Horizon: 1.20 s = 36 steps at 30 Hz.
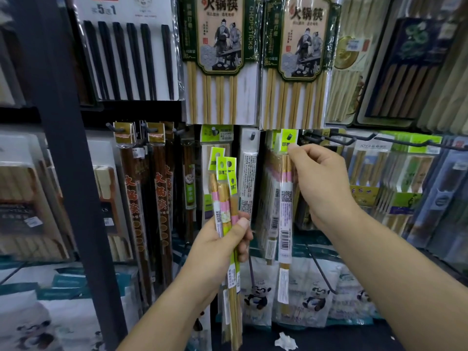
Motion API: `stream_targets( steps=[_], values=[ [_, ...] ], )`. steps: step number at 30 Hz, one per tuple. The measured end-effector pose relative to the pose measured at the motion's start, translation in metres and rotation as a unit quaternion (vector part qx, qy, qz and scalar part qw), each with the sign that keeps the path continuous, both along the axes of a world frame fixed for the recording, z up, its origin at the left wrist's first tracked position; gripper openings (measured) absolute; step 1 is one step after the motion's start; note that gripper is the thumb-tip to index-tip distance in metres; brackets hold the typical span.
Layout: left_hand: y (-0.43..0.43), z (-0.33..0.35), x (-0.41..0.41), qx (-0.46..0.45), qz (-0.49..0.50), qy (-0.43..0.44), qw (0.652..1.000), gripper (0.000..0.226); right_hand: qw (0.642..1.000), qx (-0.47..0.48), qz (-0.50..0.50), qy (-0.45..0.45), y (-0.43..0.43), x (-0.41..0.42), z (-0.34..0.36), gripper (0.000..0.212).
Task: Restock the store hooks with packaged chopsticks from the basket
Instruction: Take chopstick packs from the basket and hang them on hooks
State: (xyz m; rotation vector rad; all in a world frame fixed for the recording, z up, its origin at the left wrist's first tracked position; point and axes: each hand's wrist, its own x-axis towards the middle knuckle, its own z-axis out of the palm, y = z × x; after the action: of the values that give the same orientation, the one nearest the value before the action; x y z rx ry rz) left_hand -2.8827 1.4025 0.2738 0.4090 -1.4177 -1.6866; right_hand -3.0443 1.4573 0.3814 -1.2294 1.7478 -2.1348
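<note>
**Now at the hook: one packet going up, three more waiting**

Low in the view, near 6 o'clock, the left hand has its grip clenched round a bundle of three chopstick packets. They stand upright, and their green header cards fan out at the top. At 3 o'clock from the bundle, the right hand pinches a single packet by thumb and fingertip just under its green header. That packet hangs straight down in front of a row of like packets. Its header is up at a hook, and a dark peg end seems to show through the hole, though blur makes this unsure. At 1 o'clock from the right hand, bare black hooks jut out. Large hot-pot chopstick packs hang at 12 o'clock. A crumpled paper scrap lies on the floor at 5 o'clock.
</note>
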Motion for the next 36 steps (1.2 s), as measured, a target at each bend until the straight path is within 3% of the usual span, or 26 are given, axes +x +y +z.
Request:
stream_targets(
  steps=[10, 16, 22, 30, 36],
  values=[
    [0.000, -0.001, 0.001, -0.022, 0.016, -0.017, 0.999, 0.019, 0.998, 0.029, -0.036, 0.046, 0.001, -0.007, -0.005, 0.042],
    [0.001, 0.000, 0.001, 0.004, 0.009, 0.000, 1.000, 0.021, 0.995, 0.023, -0.085, 0.054, 0.010, -0.001, -0.022, 0.027],
    [0.002, -0.003, -0.003, -0.032, 0.025, -0.020, 0.999, 0.017, 0.987, 0.048, 0.073, 0.133, 0.020, 0.031, -0.038, 0.013],
    [0.003, -0.003, -0.003, -0.031, 0.025, -0.015, 0.999, 0.020, 0.989, 0.059, 0.062, 0.120, 0.016, 0.032, -0.036, 0.019],
    [-0.003, -0.003, 0.000, -0.010, 0.024, -0.024, 0.999, 0.024, 0.998, -0.020, 0.006, 0.052, 0.015, 0.016, -0.009, 0.019]
  ],
)
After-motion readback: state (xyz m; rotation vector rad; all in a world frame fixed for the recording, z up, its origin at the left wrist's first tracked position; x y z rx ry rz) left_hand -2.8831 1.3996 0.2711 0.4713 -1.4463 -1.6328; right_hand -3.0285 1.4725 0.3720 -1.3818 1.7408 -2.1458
